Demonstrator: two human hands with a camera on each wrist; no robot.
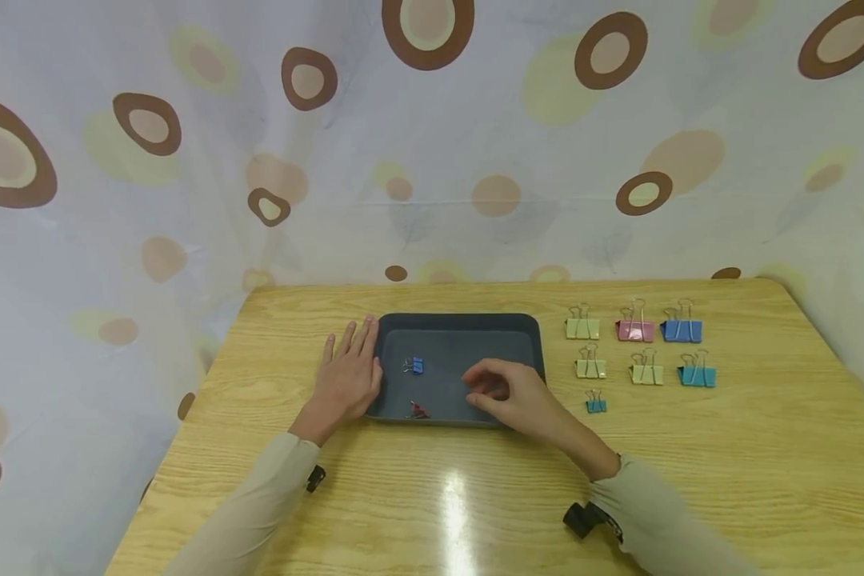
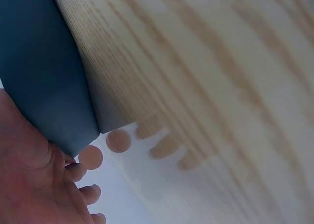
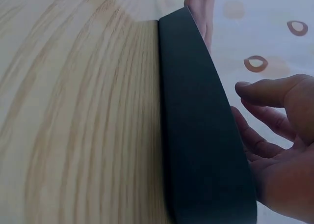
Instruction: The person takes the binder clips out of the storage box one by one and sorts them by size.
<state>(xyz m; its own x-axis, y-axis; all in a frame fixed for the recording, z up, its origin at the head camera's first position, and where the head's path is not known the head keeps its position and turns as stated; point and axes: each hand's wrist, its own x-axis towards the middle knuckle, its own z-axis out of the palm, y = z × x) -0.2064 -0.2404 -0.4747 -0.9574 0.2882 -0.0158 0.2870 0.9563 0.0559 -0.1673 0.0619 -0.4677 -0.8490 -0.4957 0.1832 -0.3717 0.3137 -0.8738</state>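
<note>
A dark grey tray (image 1: 468,324) lies on the wooden table, holding a small blue binder clip (image 1: 418,366) and a small red binder clip (image 1: 418,410) near its front rim. My left hand (image 1: 347,376) rests flat along the tray's left side, its fingers straight and pointing away. In the left wrist view, that hand (image 2: 34,170) is beside the tray wall (image 2: 49,71). Over the tray's right part is my right hand (image 1: 514,396), fingers bent and thumb apart from them. The right wrist view shows nothing between the thumb (image 3: 260,91) and fingers.
Right of the tray, several binder clips stand in rows: a pale green clip (image 1: 582,328), a pink clip (image 1: 635,330) and a blue clip (image 1: 682,330) at the back, with smaller ones in front, down to a small teal clip (image 1: 596,406). A patterned cloth (image 1: 432,232) hangs behind the table.
</note>
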